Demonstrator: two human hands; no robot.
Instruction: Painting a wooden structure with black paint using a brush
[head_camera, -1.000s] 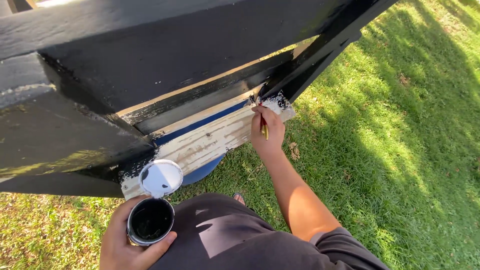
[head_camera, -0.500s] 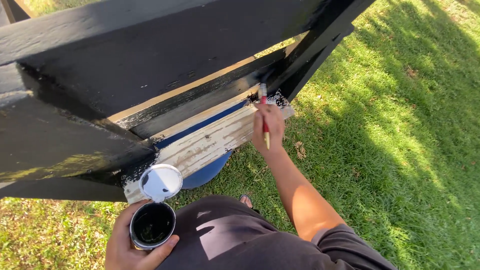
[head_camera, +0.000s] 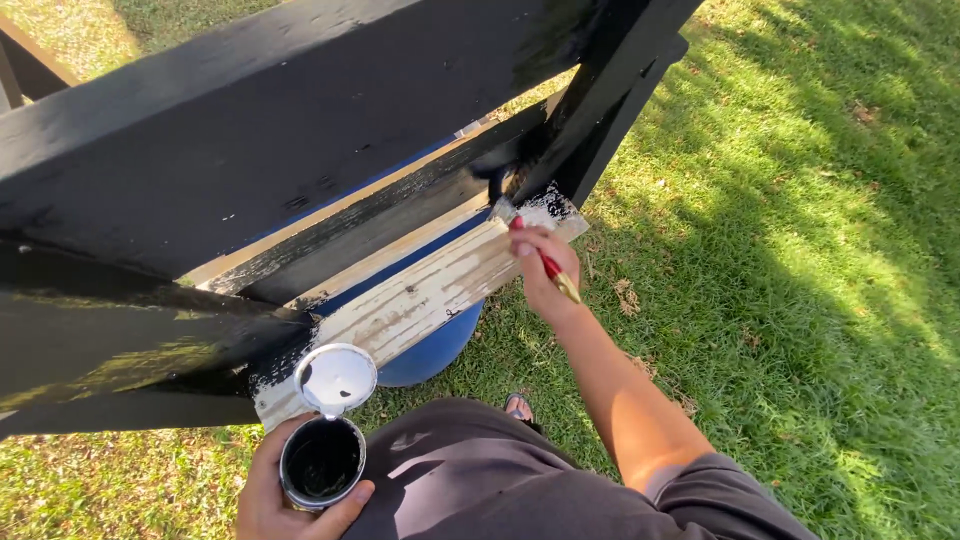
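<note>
Down by the person's lap sits a small round paint can, open at the top and dark inside with black paint; how full it is I can't quite tell from here. Its lid, white on the inner face, stands hinged back against the can's far rim, touching the end of the bare plank. The left hand is wrapped around the can from below, fingers curled about its side, thumb at the near edge.

The right hand is closed around a paintbrush with a red handle tipped in yellow. The arm reaches out over the grass, and the brush's dark bristles meet the black slat near the upright post. Just beneath the hand lies the unpainted wooden plank, pale and weathered, with black smears at both ends. Above it the broad boards of the wooden frame are already coated black. A blue barrel shows under the plank, and the toe of a sandal peeks out beside the person's dark shorts.
</note>
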